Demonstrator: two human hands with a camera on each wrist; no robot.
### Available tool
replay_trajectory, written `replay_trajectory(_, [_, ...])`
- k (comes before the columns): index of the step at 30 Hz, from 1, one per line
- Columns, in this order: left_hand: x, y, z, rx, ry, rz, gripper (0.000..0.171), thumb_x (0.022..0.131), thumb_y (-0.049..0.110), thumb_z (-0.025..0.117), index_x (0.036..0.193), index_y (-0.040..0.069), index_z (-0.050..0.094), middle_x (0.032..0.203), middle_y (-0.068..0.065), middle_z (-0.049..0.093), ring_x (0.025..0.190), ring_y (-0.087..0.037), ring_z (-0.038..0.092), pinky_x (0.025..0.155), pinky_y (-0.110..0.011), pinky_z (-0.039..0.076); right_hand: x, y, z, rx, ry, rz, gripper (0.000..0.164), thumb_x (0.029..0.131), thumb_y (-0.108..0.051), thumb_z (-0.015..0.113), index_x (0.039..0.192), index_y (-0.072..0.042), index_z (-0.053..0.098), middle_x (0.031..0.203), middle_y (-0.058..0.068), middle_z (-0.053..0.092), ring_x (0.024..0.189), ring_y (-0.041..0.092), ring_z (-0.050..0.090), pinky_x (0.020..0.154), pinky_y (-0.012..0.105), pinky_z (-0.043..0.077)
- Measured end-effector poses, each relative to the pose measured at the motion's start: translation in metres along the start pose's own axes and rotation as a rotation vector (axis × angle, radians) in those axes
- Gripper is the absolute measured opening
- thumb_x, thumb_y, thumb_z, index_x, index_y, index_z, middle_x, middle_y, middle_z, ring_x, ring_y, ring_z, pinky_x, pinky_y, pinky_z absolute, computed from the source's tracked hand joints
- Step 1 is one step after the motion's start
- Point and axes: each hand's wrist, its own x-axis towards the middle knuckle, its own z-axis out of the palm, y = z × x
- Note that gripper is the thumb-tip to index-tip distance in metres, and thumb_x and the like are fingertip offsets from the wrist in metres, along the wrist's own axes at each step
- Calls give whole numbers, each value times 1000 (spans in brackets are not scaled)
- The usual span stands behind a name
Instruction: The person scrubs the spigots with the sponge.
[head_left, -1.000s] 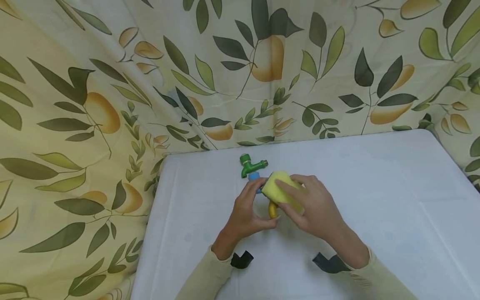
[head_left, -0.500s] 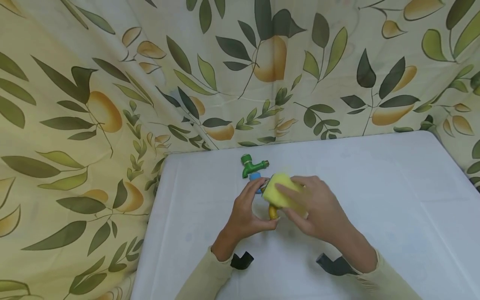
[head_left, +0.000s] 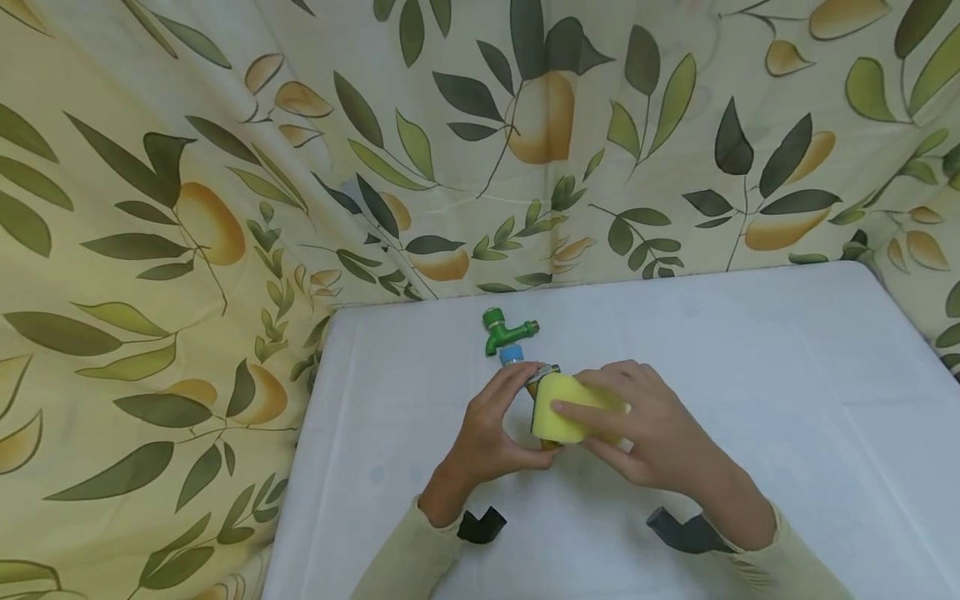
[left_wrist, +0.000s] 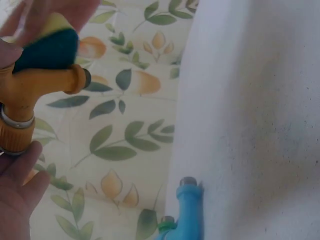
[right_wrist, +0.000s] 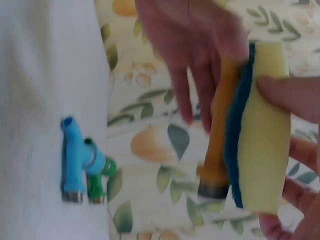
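In the head view my left hand (head_left: 483, 429) holds a yellow-orange tap above the table, thumb below and fingers at the top. The left wrist view shows that tap (left_wrist: 45, 82) with its ribbed knob near the fingers. My right hand (head_left: 660, 425) grips a two-layer scouring sponge (head_left: 551, 429), yellow foam with a dark green scouring side. In the right wrist view the sponge (right_wrist: 265, 145) lies with its green side along the tap body (right_wrist: 222, 115), with fingers and thumb on the foam. Much of the tap is hidden behind the sponge in the head view.
On the white table (head_left: 787, 400), beyond the hands, lie a green tap (head_left: 506, 333) and a blue tap (head_left: 512, 355), close together. The blue one is partly hidden by the left hand. A leaf-and-fruit patterned curtain (head_left: 645, 192) stands behind and left of the table.
The right hand has moved the sponge down and slightly right along the tap, covering more of its lower end. The left hand and tap have shifted slightly; the tap's upper end now shows.
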Motion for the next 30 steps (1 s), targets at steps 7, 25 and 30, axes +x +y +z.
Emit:
replay_trajectory(7, [-1, -1, -2, -15, 33, -10, 101, 59, 19, 96, 145, -1, 47, 139, -17, 57, 125, -25, 61, 106, -33, 53, -5, 4, -6, -18, -21, 56, 42, 104, -52, 46, 132, -30, 70, 124, 12, 66, 110, 30, 60, 88, 48, 48])
replay_trajectory(25, [0, -5, 4, -22, 7, -20, 99, 62, 20, 95, 145, 1, 47, 140, -14, 56, 127, -23, 60, 108, -32, 51, -5, 4, 5, -11, -1, 151, 49, 102, -58, 50, 133, -26, 69, 124, 12, 66, 110, 27, 60, 85, 44, 53])
replay_trajectory(30, [1, -3, 5, -5, -12, -20, 100, 62, 22, 96, 146, 3, 46, 141, -12, 55, 129, -22, 58, 110, -30, 49, -3, 4, 6, 5, 15, 107, 47, 102, -57, 51, 131, -25, 70, 124, 10, 66, 107, 27, 60, 81, 45, 53])
